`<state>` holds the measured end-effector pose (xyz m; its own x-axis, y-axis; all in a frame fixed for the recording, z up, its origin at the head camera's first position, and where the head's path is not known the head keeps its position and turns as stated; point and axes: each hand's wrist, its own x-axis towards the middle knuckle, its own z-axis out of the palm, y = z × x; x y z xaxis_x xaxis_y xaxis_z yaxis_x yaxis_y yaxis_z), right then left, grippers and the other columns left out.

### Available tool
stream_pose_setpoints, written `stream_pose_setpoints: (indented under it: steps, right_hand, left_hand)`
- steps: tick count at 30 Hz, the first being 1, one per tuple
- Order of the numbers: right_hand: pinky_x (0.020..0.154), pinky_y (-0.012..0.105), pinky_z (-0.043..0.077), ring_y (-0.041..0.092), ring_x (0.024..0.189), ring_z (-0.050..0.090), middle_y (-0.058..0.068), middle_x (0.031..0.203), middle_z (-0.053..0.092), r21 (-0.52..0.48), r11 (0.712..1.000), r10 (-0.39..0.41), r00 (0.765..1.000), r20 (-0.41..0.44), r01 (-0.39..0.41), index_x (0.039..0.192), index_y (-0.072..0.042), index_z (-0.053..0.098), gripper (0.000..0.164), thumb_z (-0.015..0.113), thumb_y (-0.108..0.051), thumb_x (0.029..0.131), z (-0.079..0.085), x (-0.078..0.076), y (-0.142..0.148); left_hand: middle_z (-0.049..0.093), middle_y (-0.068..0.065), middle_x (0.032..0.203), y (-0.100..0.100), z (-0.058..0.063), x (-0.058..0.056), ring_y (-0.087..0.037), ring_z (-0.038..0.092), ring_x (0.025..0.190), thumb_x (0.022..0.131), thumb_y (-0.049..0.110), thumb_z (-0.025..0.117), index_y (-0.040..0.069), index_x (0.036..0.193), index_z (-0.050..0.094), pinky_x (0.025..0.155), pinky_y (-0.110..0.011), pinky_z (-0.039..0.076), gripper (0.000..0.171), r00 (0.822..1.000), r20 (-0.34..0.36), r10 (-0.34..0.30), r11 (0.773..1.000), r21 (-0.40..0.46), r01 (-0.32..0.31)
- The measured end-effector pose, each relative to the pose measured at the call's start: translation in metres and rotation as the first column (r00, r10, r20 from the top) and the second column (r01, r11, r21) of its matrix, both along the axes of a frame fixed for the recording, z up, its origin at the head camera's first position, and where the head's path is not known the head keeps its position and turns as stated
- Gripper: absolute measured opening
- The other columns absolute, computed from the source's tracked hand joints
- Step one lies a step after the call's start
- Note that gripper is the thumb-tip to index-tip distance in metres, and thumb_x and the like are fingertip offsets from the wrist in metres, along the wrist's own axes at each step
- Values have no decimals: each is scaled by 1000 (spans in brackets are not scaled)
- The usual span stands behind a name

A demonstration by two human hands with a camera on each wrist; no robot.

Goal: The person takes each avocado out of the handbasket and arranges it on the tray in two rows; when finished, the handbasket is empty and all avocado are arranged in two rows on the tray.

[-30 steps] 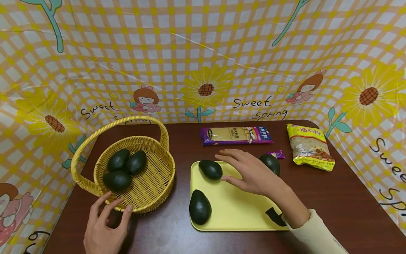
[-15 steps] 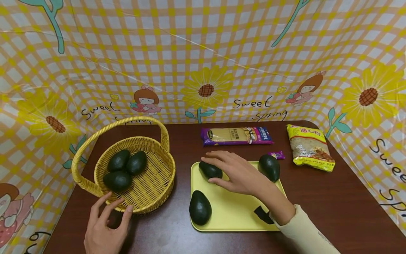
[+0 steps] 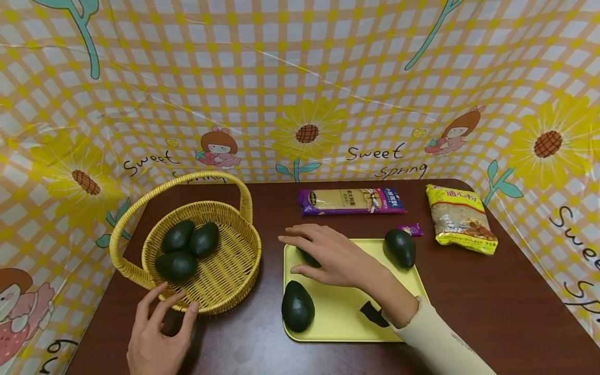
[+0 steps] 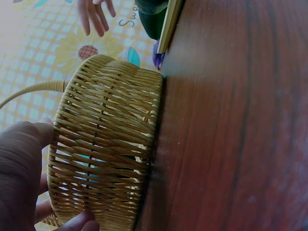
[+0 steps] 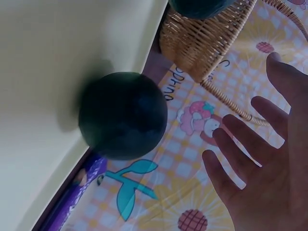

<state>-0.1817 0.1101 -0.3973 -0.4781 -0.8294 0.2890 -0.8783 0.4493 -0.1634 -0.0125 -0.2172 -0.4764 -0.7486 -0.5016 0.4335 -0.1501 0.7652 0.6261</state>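
On my head feed the right hand (image 3: pixel 335 258) has slid left to mid-frame; a second ago it partly covered the right-hand avocado (image 3: pixel 400 248), which now shows whole at the upper right of the yellow tray (image 3: pixel 337 312). It now hides most of the upper-left avocado (image 3: pixel 304 257), fingers spread, gripping nothing; my right wrist view shows a gap between fingers and fruit. The lower-left avocado (image 3: pixel 298 306) lies on the tray as before. Left of frame, the left hand (image 3: pixel 157 341) stays put, thumb and fingers astride the wicker basket's (image 3: pixel 229 265) rim, holding it. Inside I count three avocados (image 3: pixel 175 266), cluster unchanged
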Motion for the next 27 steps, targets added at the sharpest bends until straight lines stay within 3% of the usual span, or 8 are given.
stream_pose_setpoints:
  steps: [6,13,27]
  right_hand:
    - [117,54,47,27,148,51,7,160,55,26,1000,15,1000,19,-16,158,-20,56,63,71,-49,104,1,-1,-14]
    - [117,54,47,27,147,52,7,160,54,54,997,60,997,38,-62,159,-20,54,61,67,-48,107,4,-2,-27]
    - [114,50,49,29,143,55,12,154,57,136,980,144,990,12,-144,160,-21,53,59,65,-48,108,11,-4,-53]
  left_hand:
    - [65,-5,143,0,0,0,-28,67,78,87,27,93,16,116,84,58,-35,49,32,1000,2,-7,1000,10,7]
    - [65,-6,143,-1,-1,-1,-34,71,94,87,26,93,15,116,84,66,-48,53,32,1000,-16,-26,999,18,26]
    - [65,-5,144,-1,-1,-1,-34,71,97,88,27,93,16,115,83,67,-47,55,31,1000,1,-30,999,29,30]
